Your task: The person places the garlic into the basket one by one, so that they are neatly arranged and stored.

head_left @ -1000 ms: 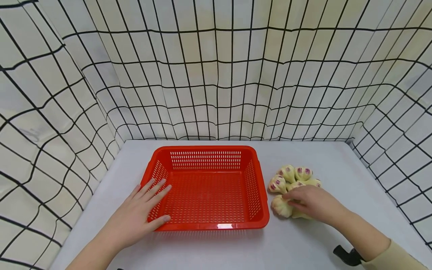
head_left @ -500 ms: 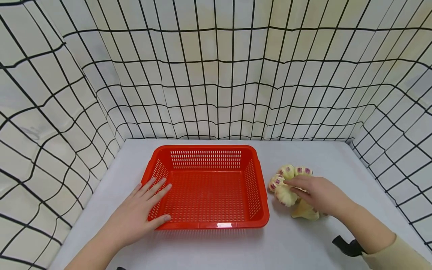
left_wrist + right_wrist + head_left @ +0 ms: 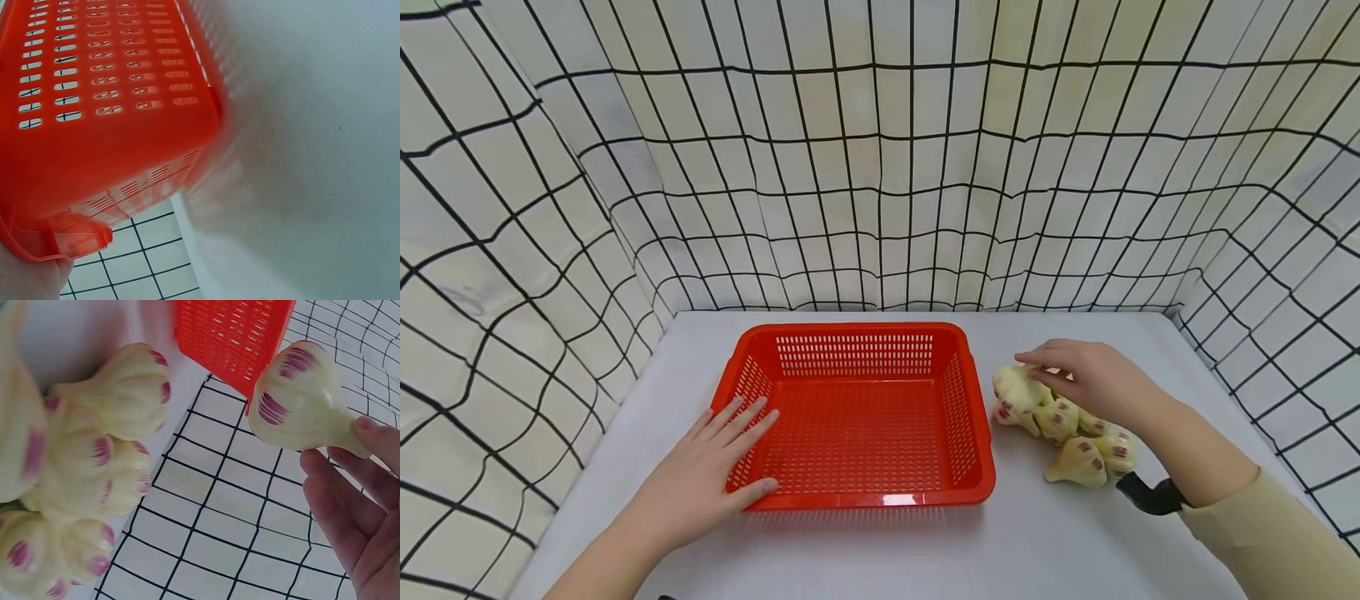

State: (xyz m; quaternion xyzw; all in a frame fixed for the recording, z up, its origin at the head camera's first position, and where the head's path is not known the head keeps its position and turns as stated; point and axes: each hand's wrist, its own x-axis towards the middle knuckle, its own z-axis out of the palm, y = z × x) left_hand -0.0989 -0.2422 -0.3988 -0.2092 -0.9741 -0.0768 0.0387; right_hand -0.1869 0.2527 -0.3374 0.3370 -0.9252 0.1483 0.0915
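Note:
In the head view my left hand [image 3: 700,475] lies over the left rim of a red plastic basket [image 3: 880,500], fingers straight and spread. The left wrist view shows the basket's perforated wall [image 3: 112,144] with part of that hand [image 3: 31,275] at its rim. My right hand [image 3: 1093,379] pinches a garlic bulb [image 3: 290,400] by its stem between thumb and fingers. This pale bulb with purple streaks is raised beside the other bulbs, right of the basket. Several more garlic bulbs [image 3: 1078,462] lie heaped on the table below the hand.
A white-covered table [image 3: 880,554] carries the basket and the garlic. Black grid netting [image 3: 880,167] over pale cloth walls rises at the back and both sides. A black strap piece [image 3: 1150,496] sits at the right wrist.
My right hand has lifted the garlic bulb from the front of the heap and moved it away from me, toward the back. The left hand stays on the basket.

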